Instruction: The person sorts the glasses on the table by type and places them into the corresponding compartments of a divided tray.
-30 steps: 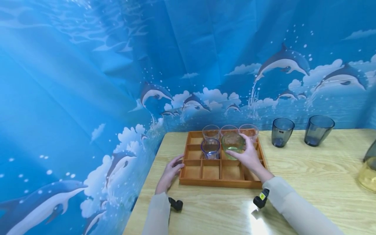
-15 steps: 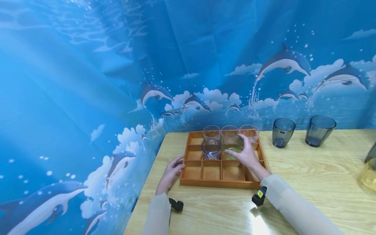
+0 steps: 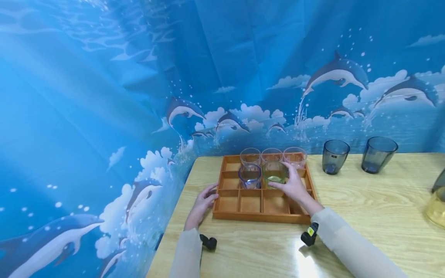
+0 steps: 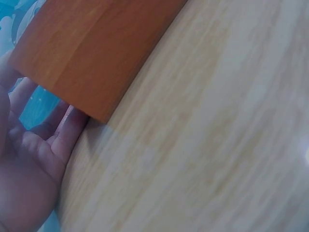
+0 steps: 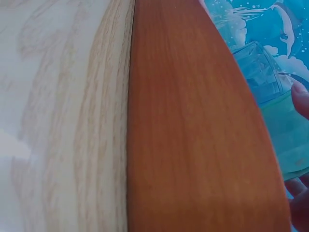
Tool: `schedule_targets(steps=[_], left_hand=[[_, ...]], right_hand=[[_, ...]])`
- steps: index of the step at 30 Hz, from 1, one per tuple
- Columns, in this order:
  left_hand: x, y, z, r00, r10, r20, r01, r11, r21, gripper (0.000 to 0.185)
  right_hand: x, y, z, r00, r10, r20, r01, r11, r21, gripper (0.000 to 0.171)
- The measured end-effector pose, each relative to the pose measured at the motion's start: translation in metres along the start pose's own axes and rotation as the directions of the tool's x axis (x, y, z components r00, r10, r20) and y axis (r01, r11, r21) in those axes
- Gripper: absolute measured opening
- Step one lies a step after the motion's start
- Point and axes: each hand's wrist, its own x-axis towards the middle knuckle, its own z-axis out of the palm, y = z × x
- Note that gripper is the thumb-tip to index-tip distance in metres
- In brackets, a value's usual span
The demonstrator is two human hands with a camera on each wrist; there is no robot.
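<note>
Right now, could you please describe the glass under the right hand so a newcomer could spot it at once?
Find the wooden compartment tray at the table's left end. In its second row from the back stand two glasses; the green glass is the right one, gripped by the right hand. Its neighbour is the blue-rimmed glass, and the three behind are clear.

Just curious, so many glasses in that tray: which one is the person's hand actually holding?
The green glass, gripped by the right hand; the blue-rimmed glass beside it goes untouched.

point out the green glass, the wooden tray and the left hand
green glass [image 3: 274, 174], head view, on its front wall
wooden tray [image 3: 259, 217], head view, on its near rim
left hand [image 3: 202, 204], head view, on the back of the hand
</note>
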Motion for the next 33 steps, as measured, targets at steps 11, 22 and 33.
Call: schedule_targets(steps=[11, 22, 33], left_hand=[[0.012, -0.018, -0.002, 1.0, 0.004, -0.012, -0.004, 1.0, 0.0, 0.046], [0.013, -0.026, -0.003, 0.999, 0.022, -0.044, -0.022, 1.0, 0.016, 0.045], [0.011, -0.024, -0.002, 0.998, -0.006, -0.056, 0.006, 1.0, -0.005, 0.044]], right_hand=[[-0.002, 0.006, -0.002, 0.999, 0.031, 0.018, -0.031, 1.0, 0.001, 0.09], [-0.011, 0.004, -0.011, 1.0, -0.018, -0.024, 0.019, 0.998, 0.057, 0.082], [-0.028, 0.013, -0.027, 0.991, -0.099, -0.093, 0.112, 0.983, 0.146, 0.072]])
